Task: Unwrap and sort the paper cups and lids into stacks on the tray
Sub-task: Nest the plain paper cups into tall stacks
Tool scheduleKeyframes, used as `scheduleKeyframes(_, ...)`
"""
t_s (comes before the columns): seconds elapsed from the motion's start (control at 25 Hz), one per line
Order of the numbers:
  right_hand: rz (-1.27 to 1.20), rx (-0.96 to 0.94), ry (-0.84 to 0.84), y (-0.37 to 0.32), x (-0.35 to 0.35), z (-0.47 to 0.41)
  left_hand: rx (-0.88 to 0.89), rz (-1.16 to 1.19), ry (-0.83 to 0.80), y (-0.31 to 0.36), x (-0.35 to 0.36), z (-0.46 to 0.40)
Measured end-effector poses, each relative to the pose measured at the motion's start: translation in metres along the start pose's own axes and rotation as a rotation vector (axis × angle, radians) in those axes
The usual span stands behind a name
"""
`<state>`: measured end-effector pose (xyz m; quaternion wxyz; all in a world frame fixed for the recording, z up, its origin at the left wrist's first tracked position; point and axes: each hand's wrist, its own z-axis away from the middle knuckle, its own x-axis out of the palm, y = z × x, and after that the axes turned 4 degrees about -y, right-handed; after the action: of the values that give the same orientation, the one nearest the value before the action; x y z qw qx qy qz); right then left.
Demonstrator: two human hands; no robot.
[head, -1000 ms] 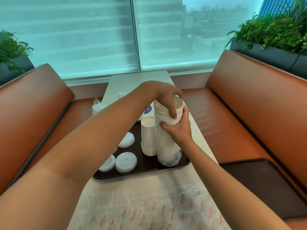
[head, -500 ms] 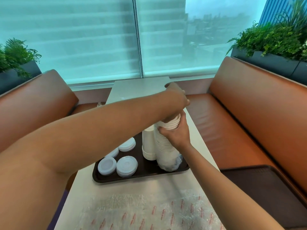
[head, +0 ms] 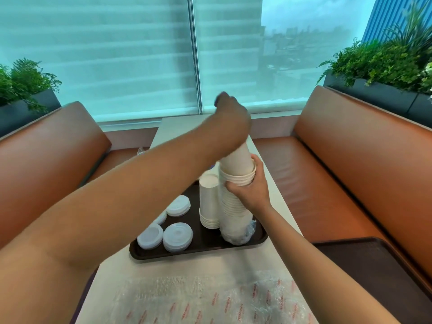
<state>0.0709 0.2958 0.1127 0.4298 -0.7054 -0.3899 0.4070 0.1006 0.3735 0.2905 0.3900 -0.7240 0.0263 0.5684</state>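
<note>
— White lids [head: 178, 237] lie left on the tray [head: 198, 251]; my left hand [head: 232, 122] grips one cup [head: 237, 160], lifting.
— And right?
— My right hand [head: 251, 188] clasps the stack [head: 233, 206]. Pull straight up, hold it steady.

Booth seating here: two brown leather benches, the left one [head: 46, 146] and the right one [head: 364, 160], face each other across a long pale table [head: 275, 197]. Big window [head: 140, 54] behind with translucent roller blinds, cool teal daylight, city buildings outside. Dark planters with green ferns [head: 383, 64] sit behind both backrests.
</note>
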Motion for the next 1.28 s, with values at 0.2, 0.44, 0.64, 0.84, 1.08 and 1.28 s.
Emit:
scheduleKeyframes(0.2,-0.026,0.034,-0.01,-0.001,-0.007,0.0,-0.219,0.275,0.155,-0.063,0.002,0.031)
scheduleKeyframes(0.44,-0.017,0.026,-0.024,0.002,-0.007,0.0,-0.61,1.438,0.332,-0.025,0.12,0.018)
scheduleKeyframes(0.64,-0.02,0.004,-0.033,0.006,-0.009,-0.002,-0.64,1.688,0.166,0.032,0.212,0.014)
scheduleKeyframes(0.84,-0.028,-0.031,-0.033,0.012,-0.006,-0.002,-0.598,1.583,-0.161,0.068,0.261,0.025)
scheduleKeyframes(1.08,-0.018,-0.017,-0.034,0.012,-0.005,-0.004,-0.601,1.55,-0.368,0.044,0.245,0.01)
scheduleKeyframes(1.28,-0.051,-0.041,-0.019,0.012,0.0,0.001,-0.571,1.515,0.401,0.019,0.148,0.023)
